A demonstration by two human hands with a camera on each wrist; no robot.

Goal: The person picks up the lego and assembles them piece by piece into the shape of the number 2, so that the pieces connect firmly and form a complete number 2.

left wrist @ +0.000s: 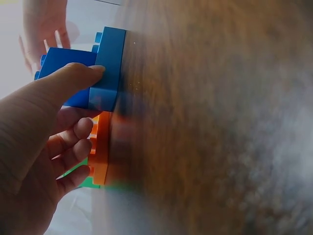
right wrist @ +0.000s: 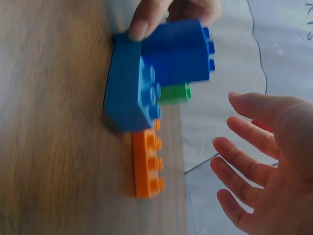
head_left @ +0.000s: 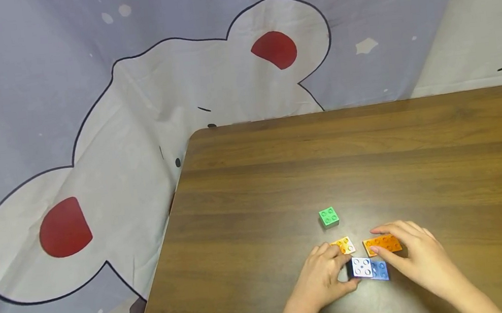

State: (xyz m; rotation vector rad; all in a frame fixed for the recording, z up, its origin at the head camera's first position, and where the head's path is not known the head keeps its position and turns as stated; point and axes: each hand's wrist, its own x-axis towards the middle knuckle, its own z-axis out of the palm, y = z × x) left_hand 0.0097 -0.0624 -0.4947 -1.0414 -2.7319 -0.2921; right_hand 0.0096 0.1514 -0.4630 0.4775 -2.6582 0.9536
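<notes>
My left hand pinches a stack of two blue toy bricks, thumb on one side and fingers on the other. A tall dark blue brick sits on one end of a longer, lighter blue brick, whose other studs are bare. My right hand hovers at the stack's right, fingers spread and holding nothing. Below it in the head view lies a long orange brick. Another orange brick, bright with glare, is partly hidden behind my left fingers.
A small green brick stands on the wooden table, beyond the orange bricks. Behind the table's far and left edges hangs a printed cloth.
</notes>
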